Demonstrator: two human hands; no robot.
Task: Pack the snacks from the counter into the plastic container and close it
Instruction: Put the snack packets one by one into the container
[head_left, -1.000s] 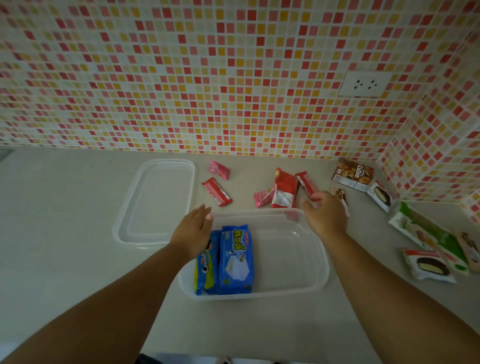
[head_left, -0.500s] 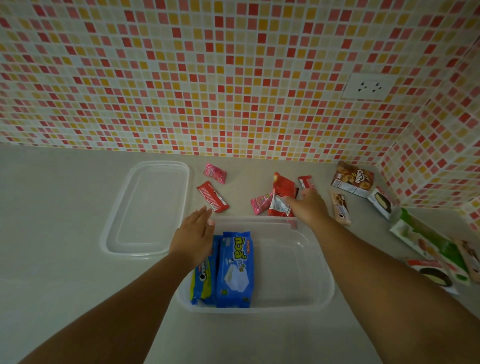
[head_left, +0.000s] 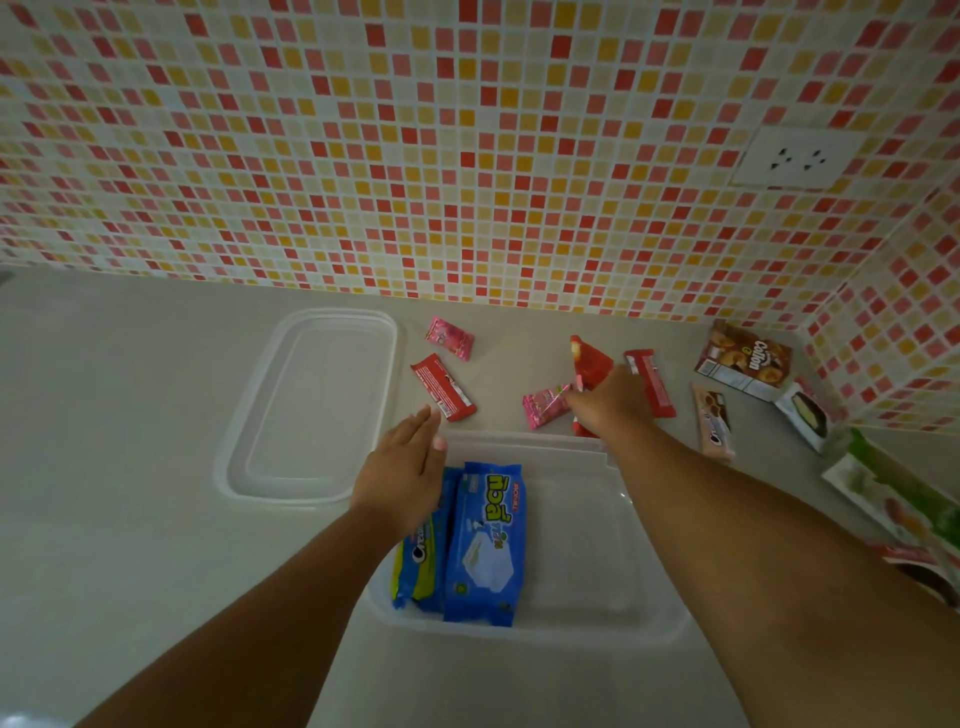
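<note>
- right hand (head_left: 610, 402) now grips the red snack packet (head_left: 589, 366) behind the plastic container (head_left: 649, 618) — a second ago it only hovered there, fingers loose.
- left hand (head_left: 402, 475) stays flat, fingers straight, over the container's far-left corner, holding nothing.
- two blue packs (head_left: 485, 545) lie inside; the lid (head_left: 311, 405) rests to the left.

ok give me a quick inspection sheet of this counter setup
Surface: pale counter.
Job's things: open plastic container holding two blue packs; lid lying beside it; red and pink snacks behind; more packets at right.
Clutter: nothing seen.
Hands: left hand flat over the container's corner, holding nothing; right hand on a red packet, grip unclear.
Cables: nothing seen.
Surroundings: mosaic tile wall, wall socket.
</note>
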